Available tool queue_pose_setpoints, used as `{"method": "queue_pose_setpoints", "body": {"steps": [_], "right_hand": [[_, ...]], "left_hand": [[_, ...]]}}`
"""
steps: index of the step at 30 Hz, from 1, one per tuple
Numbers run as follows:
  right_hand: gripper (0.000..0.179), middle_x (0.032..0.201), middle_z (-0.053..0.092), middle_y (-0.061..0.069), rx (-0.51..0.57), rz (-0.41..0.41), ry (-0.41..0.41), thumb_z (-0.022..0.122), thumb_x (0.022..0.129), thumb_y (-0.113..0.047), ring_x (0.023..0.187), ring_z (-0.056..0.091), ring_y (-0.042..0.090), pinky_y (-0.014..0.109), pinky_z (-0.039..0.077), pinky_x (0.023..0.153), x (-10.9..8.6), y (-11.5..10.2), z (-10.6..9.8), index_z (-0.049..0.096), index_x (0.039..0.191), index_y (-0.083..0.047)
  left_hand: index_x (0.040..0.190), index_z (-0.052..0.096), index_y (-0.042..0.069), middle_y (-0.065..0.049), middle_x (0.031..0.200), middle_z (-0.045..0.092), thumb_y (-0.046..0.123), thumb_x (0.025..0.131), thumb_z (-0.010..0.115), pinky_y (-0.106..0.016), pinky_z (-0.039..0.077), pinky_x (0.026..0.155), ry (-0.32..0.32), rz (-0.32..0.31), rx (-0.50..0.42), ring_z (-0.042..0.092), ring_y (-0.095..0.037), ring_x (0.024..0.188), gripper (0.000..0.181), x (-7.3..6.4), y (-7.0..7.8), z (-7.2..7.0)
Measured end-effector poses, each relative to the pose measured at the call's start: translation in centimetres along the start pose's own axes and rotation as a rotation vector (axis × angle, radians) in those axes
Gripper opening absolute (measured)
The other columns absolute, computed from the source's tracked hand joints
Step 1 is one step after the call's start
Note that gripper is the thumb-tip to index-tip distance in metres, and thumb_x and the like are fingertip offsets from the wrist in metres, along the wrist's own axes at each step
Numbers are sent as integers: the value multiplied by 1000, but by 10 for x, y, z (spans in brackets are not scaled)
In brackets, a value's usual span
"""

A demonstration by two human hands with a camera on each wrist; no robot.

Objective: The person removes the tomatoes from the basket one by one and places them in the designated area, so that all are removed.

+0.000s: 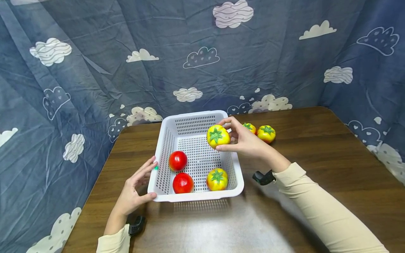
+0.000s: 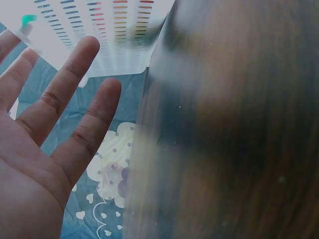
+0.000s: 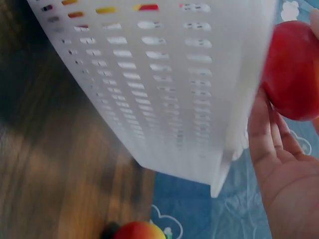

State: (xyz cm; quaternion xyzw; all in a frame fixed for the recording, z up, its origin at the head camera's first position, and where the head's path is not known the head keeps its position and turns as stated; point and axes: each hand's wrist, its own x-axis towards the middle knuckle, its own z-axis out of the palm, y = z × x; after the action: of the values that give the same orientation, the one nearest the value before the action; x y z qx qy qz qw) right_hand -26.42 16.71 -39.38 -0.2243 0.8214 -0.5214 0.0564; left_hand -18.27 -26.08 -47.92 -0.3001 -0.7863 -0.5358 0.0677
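My right hand [image 1: 242, 138] holds a yellow tomato [image 1: 218, 136] with a green star-shaped leaf top over the right side of the white basket [image 1: 197, 197]. In the right wrist view, the underside of that tomato [image 3: 294, 72] is red, level with the basket's rim. My left hand [image 1: 134, 189] rests at the basket's left side, thumb at the front left corner; the left wrist view shows its fingers [image 2: 67, 89] spread and fairly straight. Inside the basket lie a red tomato [image 1: 178, 161], a second red one [image 1: 183, 183] nearer the front, and a yellow leaf-topped tomato [image 1: 217, 179] at front right.
Two more yellow-red tomatoes, one [image 1: 266, 134] fully seen and one [image 1: 249, 128] partly behind my right hand, sit on the brown wooden table [image 1: 326, 158] right of the basket. A blue cloud-patterned curtain [image 1: 164, 77] hangs behind the table and along its sides.
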Motion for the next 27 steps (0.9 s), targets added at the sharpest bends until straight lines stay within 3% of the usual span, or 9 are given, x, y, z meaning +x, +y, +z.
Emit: {"method": "queue_pose_setpoints", "body": {"steps": [3,10,27], "right_hand": [[76,142,57,11,24,2,13,91,88,-25,116,68,27,33,59,100,-3,0,-5,43,146,-22],[71,134,62,8,-58,11,97,91,87,-32,113,63,27,29,55,89,-11,5,-21,49,143,-21],[65,135,63,13,-62,17,143,87,90,-21,108,68,27,22,57,85,-22,24,-50,52,143,-13]], "left_hand": [[156,54,2,-14,173,39,-1,74,86,-26,59,97,1,-1,-1,68,-11,121,88,-1,-1,0],[156,54,2,-15,173,39,-3,74,85,-24,58,98,2,4,1,68,-11,121,87,-1,-1,0],[157,51,-1,-15,174,37,-5,73,85,-24,58,94,0,-4,-23,68,-11,119,90,-1,4,4]]}}
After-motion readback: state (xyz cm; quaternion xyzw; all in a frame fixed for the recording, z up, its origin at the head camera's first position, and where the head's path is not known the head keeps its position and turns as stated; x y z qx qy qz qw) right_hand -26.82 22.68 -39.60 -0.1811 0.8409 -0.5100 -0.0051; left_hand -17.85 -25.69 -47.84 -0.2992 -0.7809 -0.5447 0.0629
